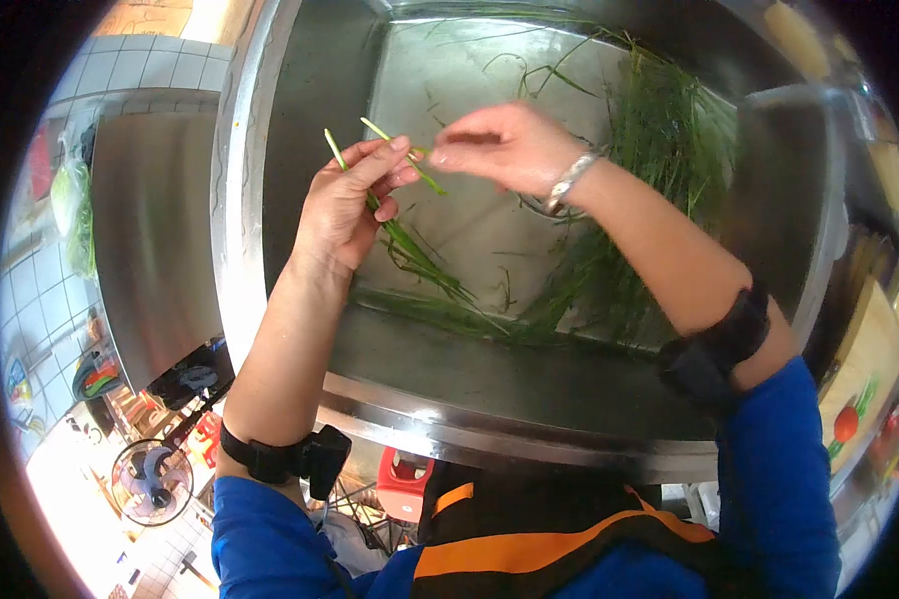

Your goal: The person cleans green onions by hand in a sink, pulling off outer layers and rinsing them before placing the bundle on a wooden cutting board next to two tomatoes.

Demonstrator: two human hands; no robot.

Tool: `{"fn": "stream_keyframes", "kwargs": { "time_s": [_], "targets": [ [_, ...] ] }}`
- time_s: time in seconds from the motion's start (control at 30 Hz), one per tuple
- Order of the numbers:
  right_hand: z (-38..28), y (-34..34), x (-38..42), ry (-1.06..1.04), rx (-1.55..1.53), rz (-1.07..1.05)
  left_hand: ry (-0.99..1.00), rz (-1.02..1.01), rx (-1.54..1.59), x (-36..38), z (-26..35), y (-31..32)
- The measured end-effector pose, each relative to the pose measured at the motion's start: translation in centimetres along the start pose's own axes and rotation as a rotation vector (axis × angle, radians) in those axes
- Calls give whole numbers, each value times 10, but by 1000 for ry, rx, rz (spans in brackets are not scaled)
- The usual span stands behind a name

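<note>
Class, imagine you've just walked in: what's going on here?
A person's left hand pinches a few green stalks over a metal sink. The right hand is close beside it; whether it grips anything is unclear. More greens lie in the sink, mostly piled toward the right.

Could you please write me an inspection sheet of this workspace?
Surface: metal sink, with greens lying in it.
Job's things: a few held stalks, pale ends up and leaves trailing down; a larger heap of greens along the sink's right side.
Clutter: loose strands scattered on the sink floor.
Grips: left hand pinches the stalks; right hand is close by, fingers bent, holding nothing clearly visible.
Cables: nothing clearly seen.
Surroundings: fan at lower left; red plastic item beyond the sink's near edge.
</note>
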State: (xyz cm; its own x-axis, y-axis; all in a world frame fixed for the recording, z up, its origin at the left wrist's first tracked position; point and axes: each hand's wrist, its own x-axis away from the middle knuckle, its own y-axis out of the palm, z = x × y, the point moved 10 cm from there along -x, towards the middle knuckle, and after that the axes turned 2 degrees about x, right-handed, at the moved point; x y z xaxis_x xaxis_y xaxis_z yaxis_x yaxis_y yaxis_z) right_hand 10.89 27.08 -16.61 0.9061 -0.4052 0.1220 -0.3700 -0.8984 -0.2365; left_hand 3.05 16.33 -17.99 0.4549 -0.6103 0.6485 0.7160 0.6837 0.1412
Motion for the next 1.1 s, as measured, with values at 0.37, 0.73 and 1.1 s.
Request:
{"fn": "stream_keyframes", "kwargs": {
  "time_s": [0.37, 0.73, 1.1],
  "targets": [
    [23, 48, 9, 469, -638, -334, 50, -32, -96, -3, 5, 13],
    [25, 49, 24, 449, -627, -444, 235, 103, 17, -4, 29, -3],
    [107, 1, 21, 267, 926, -246, 300, 137, 43, 4, 43, -8]
  ]
}}
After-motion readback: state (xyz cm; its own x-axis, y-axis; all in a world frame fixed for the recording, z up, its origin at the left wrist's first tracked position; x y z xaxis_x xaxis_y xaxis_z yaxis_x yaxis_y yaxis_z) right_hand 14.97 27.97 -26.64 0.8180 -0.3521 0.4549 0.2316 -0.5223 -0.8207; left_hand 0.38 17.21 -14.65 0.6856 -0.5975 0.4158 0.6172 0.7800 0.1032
